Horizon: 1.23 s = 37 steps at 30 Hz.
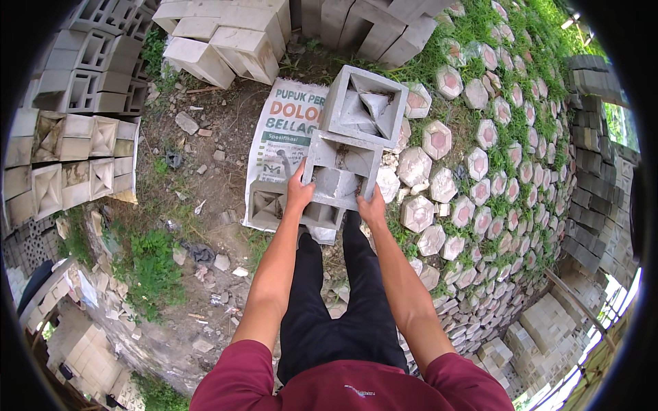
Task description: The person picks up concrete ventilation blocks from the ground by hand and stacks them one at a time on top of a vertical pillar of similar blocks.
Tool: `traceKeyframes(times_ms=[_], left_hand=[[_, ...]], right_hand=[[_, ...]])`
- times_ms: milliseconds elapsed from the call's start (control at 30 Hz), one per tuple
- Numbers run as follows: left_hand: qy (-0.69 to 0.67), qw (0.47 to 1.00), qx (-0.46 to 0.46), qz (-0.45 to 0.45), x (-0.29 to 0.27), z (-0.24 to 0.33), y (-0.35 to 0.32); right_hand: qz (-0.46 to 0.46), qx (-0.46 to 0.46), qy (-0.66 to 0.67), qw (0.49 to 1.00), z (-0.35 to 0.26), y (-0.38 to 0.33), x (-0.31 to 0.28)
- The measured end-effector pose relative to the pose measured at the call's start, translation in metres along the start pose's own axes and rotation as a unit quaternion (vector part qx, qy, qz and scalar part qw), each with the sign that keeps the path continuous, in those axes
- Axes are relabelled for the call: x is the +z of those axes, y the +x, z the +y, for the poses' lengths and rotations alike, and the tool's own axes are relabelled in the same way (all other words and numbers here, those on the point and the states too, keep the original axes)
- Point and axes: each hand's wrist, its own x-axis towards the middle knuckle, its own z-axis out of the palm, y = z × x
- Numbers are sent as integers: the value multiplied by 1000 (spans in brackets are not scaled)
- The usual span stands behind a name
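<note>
My left hand (299,191) grips the left side of a grey concrete breeze block (336,183). On its right side, my right hand (372,207) is closed too. The block is square and hollow, with slanted inner faces. Directly beyond it stands another breeze block (340,104) with a twisted fin inside. Nearer my feet, a darker breeze block (268,204) rests on a printed white sack (258,171), and one more (323,216) lies partly under the held block. I cannot tell whether the held block touches those below.
Pale blocks (250,51) are piled at the far side, and stacked breeze blocks (75,147) line the left. Hexagonal pavers (437,140) with grass between them cover the ground on the right. Grey block stacks (593,178) stand at the far right. Rubble (186,123) litters the soil.
</note>
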Motion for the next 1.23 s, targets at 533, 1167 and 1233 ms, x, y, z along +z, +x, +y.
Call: traceKeyframes(times_ms=[533, 1167, 1233], left_hand=[[74, 993, -18, -94, -28, 50, -62], [113, 930, 31, -349, 104, 262, -284], [116, 931, 40, -344, 150, 287, -298]], right_hand=[[22, -52, -175, 983, -41, -57, -46], [222, -81, 164, 958, -61, -329, -304], [222, -78, 180, 955, -48, -342, -339]])
